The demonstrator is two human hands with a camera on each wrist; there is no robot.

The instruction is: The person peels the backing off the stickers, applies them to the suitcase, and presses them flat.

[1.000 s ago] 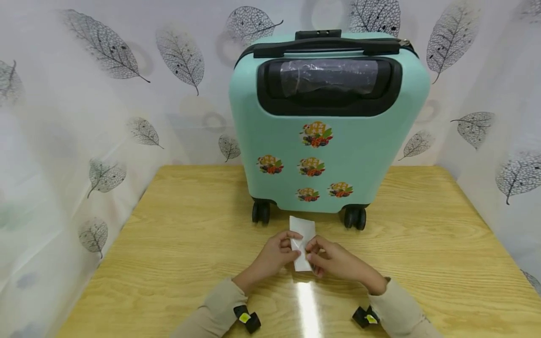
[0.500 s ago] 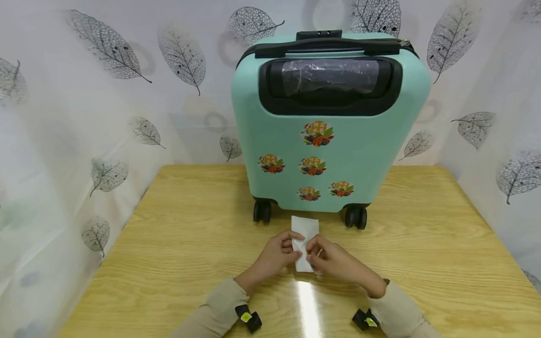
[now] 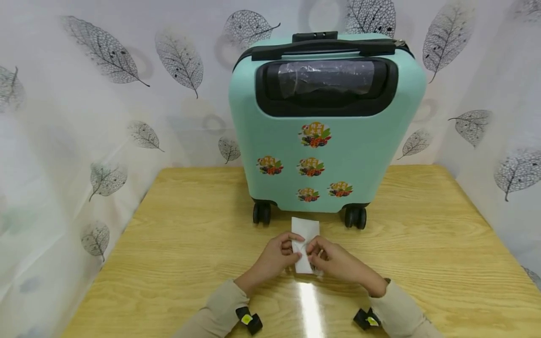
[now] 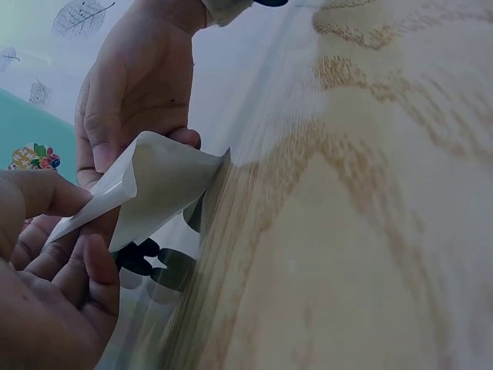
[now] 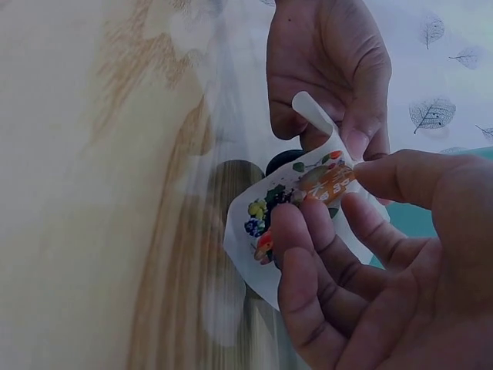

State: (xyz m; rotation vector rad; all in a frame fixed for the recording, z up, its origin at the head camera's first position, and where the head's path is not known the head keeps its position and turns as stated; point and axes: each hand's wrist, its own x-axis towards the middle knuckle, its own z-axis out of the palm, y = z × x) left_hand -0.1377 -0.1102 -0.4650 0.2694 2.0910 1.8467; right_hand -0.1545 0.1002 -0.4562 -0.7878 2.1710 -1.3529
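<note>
A strip of white sticker backing paper (image 3: 306, 227) stands between my two hands, in front of the suitcase. My left hand (image 3: 272, 256) pinches the paper by its left side, with thumb and index finger apart along it. My right hand (image 3: 338, 263) is at the right side, its fingertips curled at the paper. The right wrist view shows a fruit-printed sticker (image 5: 327, 183) on the paper's face, its orange end bent up at my right fingertips (image 5: 377, 176). From the left wrist view, only the paper's plain back (image 4: 166, 181) shows, bowed and creased.
A mint-green suitcase (image 3: 359, 150) stands upright on black wheels (image 3: 355, 217) behind my hands. Several similar fruit stickers (image 3: 311, 167) are on its front. The wooden table (image 3: 190, 225) reaches to a leaf-patterned cloth backdrop (image 3: 190, 108).
The paper has turned slightly and its upper end has shifted a little to the right. Both hands stay nearly in place, with small finger movements at the sticker.
</note>
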